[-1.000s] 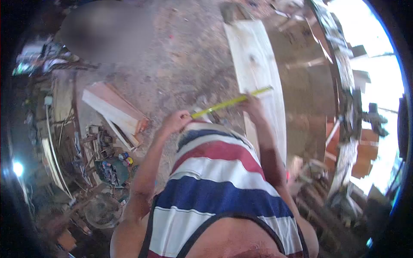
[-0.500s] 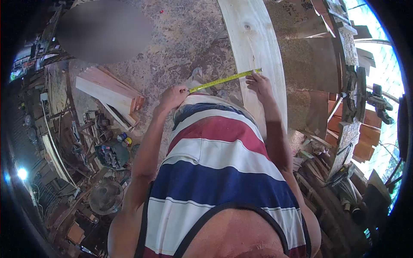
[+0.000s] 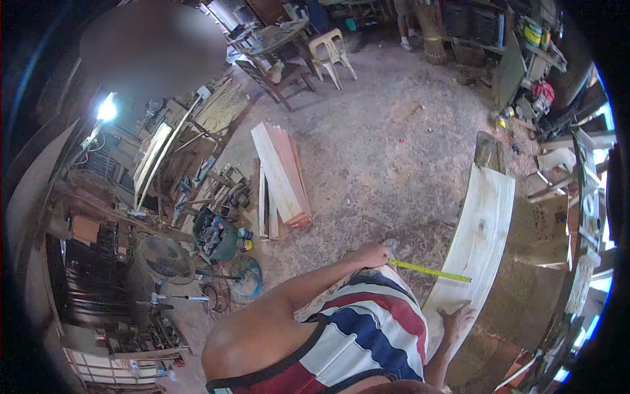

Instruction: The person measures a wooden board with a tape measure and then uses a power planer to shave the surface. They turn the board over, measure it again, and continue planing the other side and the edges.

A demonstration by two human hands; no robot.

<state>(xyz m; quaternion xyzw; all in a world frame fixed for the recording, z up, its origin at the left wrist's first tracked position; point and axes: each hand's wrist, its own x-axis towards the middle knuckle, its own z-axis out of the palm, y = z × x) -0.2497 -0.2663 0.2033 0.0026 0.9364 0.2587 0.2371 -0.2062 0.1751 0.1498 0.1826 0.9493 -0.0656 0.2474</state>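
A long pale wooden board (image 3: 484, 223) runs up the right side in the head view. My left hand (image 3: 371, 255) is closed round the near end of a yellow tape measure, its case hidden in the fingers. The extended yellow tape (image 3: 430, 271) reaches across to the board, its tip lying over the wood. Below that tip, my right hand (image 3: 457, 320) is at the board with thumb and fingers apart, holding nothing and not touching the tape.
Stacked planks (image 3: 282, 174) lie on the floor at centre left. Near them are a fan (image 3: 166, 257) and a dark green container of tools (image 3: 214, 235). A plastic chair (image 3: 332, 56) and a wooden table (image 3: 279, 38) stand farther off. Another person's foot (image 3: 406, 46) shows at the top.
The view has swung, showing more of the room ahead and to the left. My right hand has come away from the tape's tip and sits lower on the board. My left hand still holds the tape.
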